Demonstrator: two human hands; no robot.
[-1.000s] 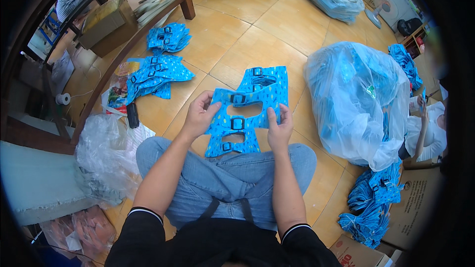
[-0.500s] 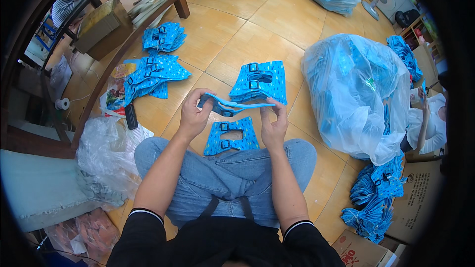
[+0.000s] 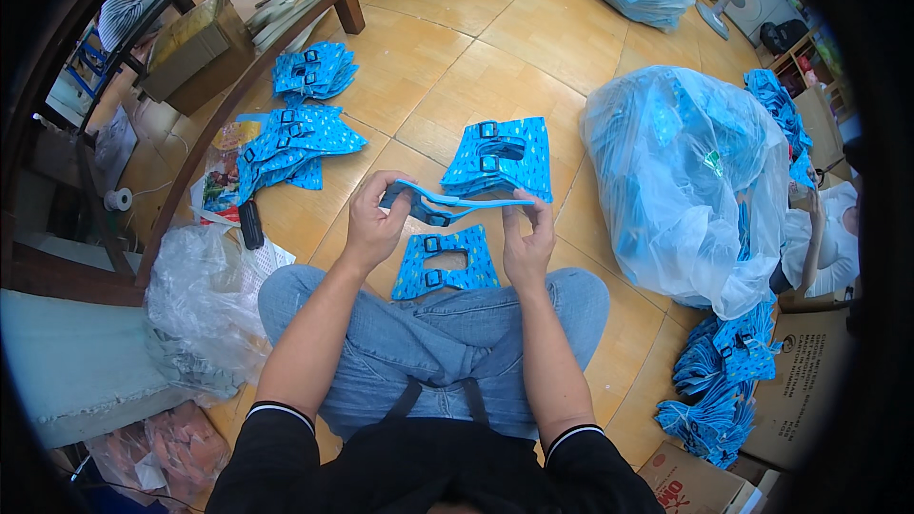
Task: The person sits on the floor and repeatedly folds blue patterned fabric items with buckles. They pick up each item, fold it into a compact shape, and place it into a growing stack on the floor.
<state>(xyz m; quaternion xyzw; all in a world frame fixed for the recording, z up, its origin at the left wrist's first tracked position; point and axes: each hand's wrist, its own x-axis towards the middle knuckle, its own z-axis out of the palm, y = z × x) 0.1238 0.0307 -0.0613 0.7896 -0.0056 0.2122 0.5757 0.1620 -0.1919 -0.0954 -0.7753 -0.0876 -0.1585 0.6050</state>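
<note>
Between my two hands a blue patterned fabric piece with black buckles point(image 3: 449, 201) is held up, seen nearly edge-on. My left hand point(image 3: 377, 219) pinches its left end, close to a dark buckle. At its right end, my right hand point(image 3: 529, 238) grips it between thumb and fingers. Just below, in front of my crossed legs, a similar blue piece point(image 3: 405, 276) lies flat with two buckles and an opening in its middle. Beyond my hands sits a stack of matching pieces point(image 3: 531, 148), partly overlapped by the held one.
To the left are two more piles of blue pieces point(image 3: 328, 131) point(image 3: 328, 76), a black oblong object point(image 3: 250, 225) and crumpled clear plastic point(image 3: 195, 276). A large filled plastic bag point(image 3: 666, 162) stands at right, near bundled blue pieces point(image 3: 709, 428) and cartons point(image 3: 804, 381). Another person point(image 3: 828, 228) sits beyond.
The held piece and both my hands stay almost still. At far right, the other person's hand and the blue material near it have shifted slightly.
</note>
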